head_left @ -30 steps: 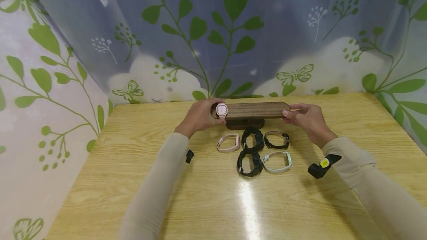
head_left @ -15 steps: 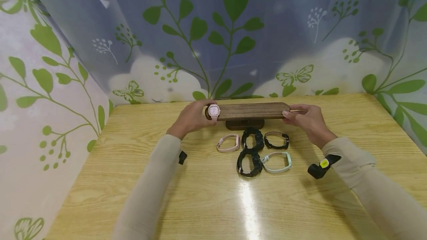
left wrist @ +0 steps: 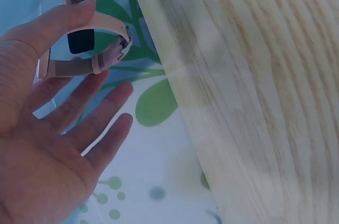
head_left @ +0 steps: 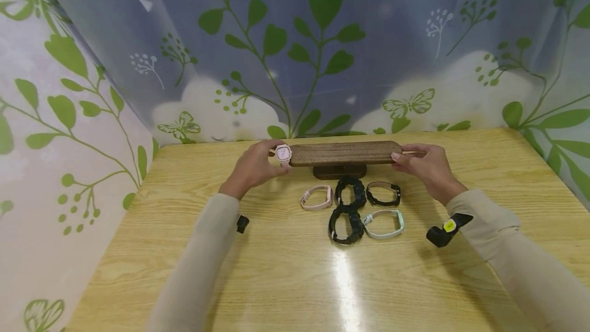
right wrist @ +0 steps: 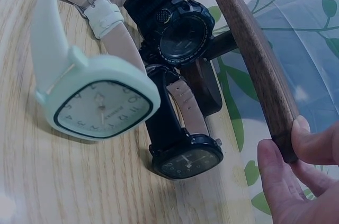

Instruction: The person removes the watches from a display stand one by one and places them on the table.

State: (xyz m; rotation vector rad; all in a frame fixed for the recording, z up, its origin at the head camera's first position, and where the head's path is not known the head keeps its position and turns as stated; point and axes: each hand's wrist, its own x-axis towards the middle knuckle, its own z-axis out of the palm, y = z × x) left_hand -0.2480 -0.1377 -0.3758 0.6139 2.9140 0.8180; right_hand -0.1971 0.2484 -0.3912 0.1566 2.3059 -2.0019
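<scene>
A dark wooden watch stand point(head_left: 345, 153), a long bar on a short base, stands near the table's back. At the bar's left end my left hand point(head_left: 251, 169) pinches a pink square-faced watch point(head_left: 283, 153) between thumb and fingers. Its buckled strap point(left wrist: 110, 59) forms a loop, and the bar's tip point(left wrist: 81, 41) shows within that loop in the left wrist view. The other fingers are spread. My right hand point(head_left: 426, 167) grips the bar's right end, thumb on the near side and fingers behind, as the right wrist view shows too.
Several buckled watches lie in front of the stand: a pale pink one point(head_left: 317, 197), two chunky black ones point(head_left: 356, 193), a slim black one point(head_left: 383, 193) and a mint green one point(head_left: 383, 224). A leaf-patterned curtain point(head_left: 295, 65) hangs right behind the wooden table point(head_left: 276, 270).
My left hand has slid the pink watch leftward along the bar to its left tip. The right hand, stand and lying watches have stayed put.
</scene>
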